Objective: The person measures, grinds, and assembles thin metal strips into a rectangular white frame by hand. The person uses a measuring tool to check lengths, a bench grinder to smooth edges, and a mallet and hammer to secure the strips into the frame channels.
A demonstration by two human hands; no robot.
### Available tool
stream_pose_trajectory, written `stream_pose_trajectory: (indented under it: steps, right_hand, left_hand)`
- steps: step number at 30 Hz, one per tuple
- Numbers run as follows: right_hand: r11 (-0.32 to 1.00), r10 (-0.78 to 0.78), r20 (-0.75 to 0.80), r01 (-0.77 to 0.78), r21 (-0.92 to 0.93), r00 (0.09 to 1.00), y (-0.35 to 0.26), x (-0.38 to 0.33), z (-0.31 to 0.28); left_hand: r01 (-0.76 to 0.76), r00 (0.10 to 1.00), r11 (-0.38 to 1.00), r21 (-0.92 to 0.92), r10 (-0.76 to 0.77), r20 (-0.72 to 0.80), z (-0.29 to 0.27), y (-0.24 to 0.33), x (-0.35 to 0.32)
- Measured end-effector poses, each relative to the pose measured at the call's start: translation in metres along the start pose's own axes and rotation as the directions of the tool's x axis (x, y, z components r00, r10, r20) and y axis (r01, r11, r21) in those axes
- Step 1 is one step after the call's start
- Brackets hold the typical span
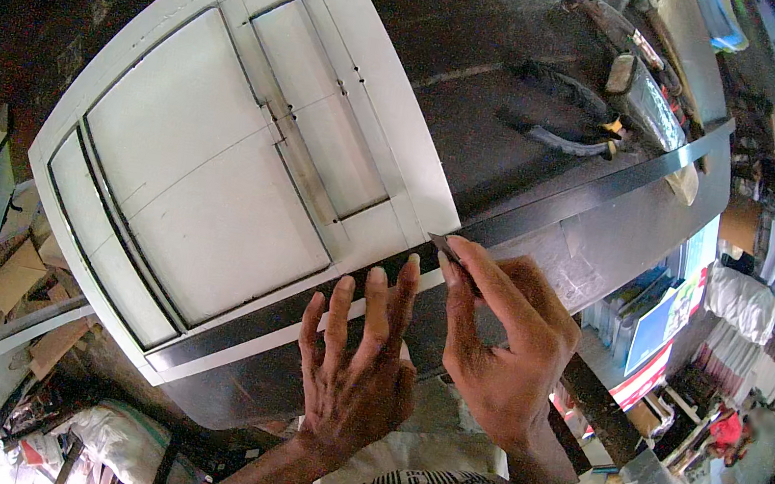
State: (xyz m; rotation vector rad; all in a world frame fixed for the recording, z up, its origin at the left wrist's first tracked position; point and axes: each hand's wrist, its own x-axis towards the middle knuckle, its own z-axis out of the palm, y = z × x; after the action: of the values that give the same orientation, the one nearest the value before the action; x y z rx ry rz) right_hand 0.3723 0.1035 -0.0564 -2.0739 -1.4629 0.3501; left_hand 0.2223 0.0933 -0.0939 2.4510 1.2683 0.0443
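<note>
White sheet material with dark, straight cut-in lines forms a broad panel [204, 137], which lies flat on a dark tabletop [449, 82]. Along the panel's edge nearest the person runs a long dark straightedge [551, 204]; it lies on the panel there, with a narrow white margin showing on the person's side, and continues well past the panel's right edge over the bare tabletop.

The left hand [359, 377] is at the panel's near edge, its fingers spread and their tips resting on the straightedge; the thumb sits apart from them, nearer the body. The right hand [512, 344] is just beside the panel's right-hand corner, pinching a small dark blade [446, 247] between thumb and index finger. The blade's tip sticks out of that pinch toward the panel, at the straightedge, so the panel lies ahead and to the left of the grip. Whether the tip touches the surface, I cannot tell.

Beyond the panel's right side, well apart from it, several tools lie on the tabletop, among them a block-shaped tool [650, 101] partly beside the straightedge's far end. To the panel's left, lower down, are cardboard scraps [16, 277].
</note>
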Motion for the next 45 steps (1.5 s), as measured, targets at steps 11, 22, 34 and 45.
stream_pose_trajectory:
  steps: [11,22,34,45]
  right_hand:
    - [1.000,-0.002,0.004,0.002,0.015,1.000,-0.007,-0.006,0.008]
    - [0.997,0.071,0.129,-0.068,-0.031,0.989,0.007,-0.053,-0.014]
    - [0.253,0.535,0.355,-0.547,0.798,0.766,0.117,0.026,-0.021]
    - [0.427,0.348,0.163,-0.311,0.849,0.923,-0.037,-0.055,-0.141]
  left_hand:
    - [-0.080,0.995,0.992,0.099,0.087,-0.059,0.007,-0.010,-0.003]
    - [0.001,0.999,0.991,0.135,0.006,-0.051,0.007,0.006,0.000]
    - [0.134,0.986,0.989,-0.059,-0.139,-0.091,-0.027,0.021,-0.004]
    - [-0.321,0.661,-0.119,-0.940,-0.739,-0.132,-0.136,0.058,-0.170]
